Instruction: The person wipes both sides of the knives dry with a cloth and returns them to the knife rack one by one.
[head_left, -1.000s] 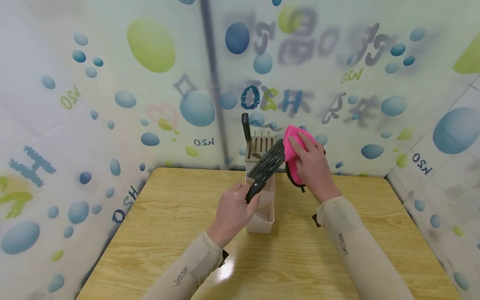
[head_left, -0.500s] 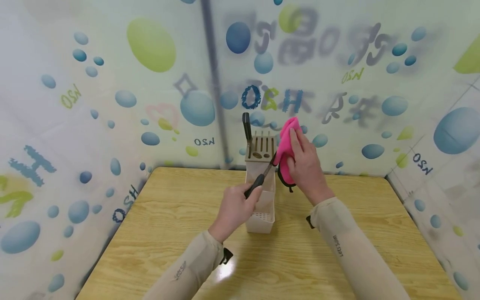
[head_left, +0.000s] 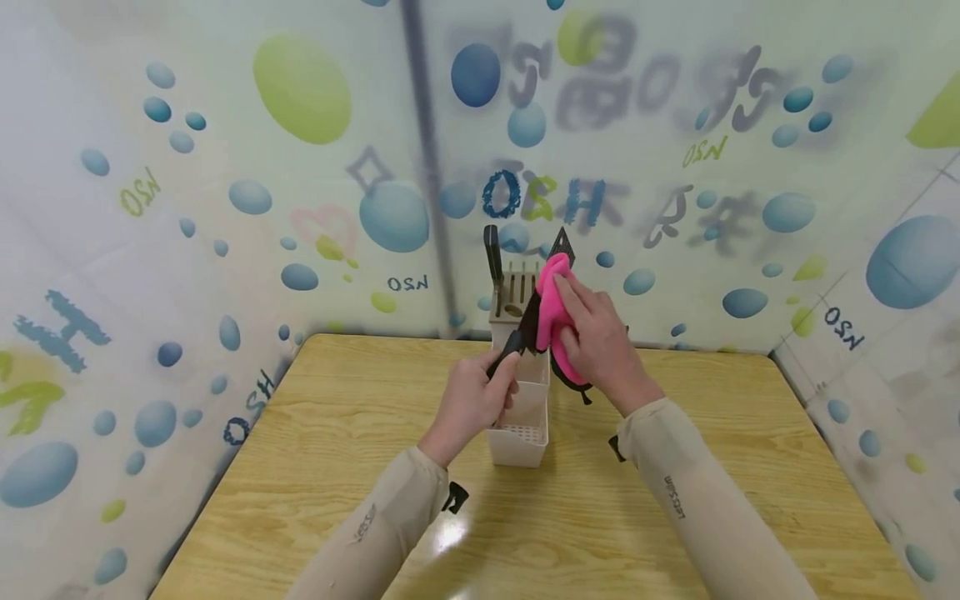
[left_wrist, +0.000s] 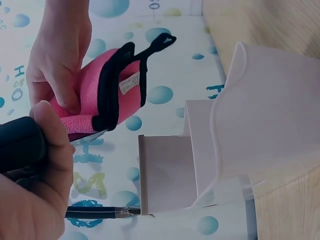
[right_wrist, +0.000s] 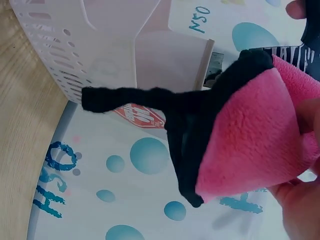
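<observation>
My left hand (head_left: pixel 472 400) grips the black handle (left_wrist: pixel 20 145) of a kitchen knife, its blade pointing up and away. The dark, white-streaked blade (right_wrist: pixel 295 55) is partly covered by a pink cloth (head_left: pixel 553 308) with black trim and a hanging loop. My right hand (head_left: pixel 603 342) pinches this cloth folded round the blade, close to the handle. Past the cloth's top edge, the blade tip (head_left: pixel 562 243) sticks out. Right behind the knife stands a white knife holder (head_left: pixel 517 452) with a beige slotted top.
Another black-handled knife (head_left: pixel 491 250) stands upright in the holder's left slot. The holder rests on a wood-grain table (head_left: pixel 360 417), near its back edge. Walls (head_left: pixel 300 200) printed with blue and green bubbles enclose the table at the back and sides.
The cloth has slid from the tip end of the blade down toward the handle, my right hand moving left with it. The blade has turned from flat face showing to a steeper tilt.
</observation>
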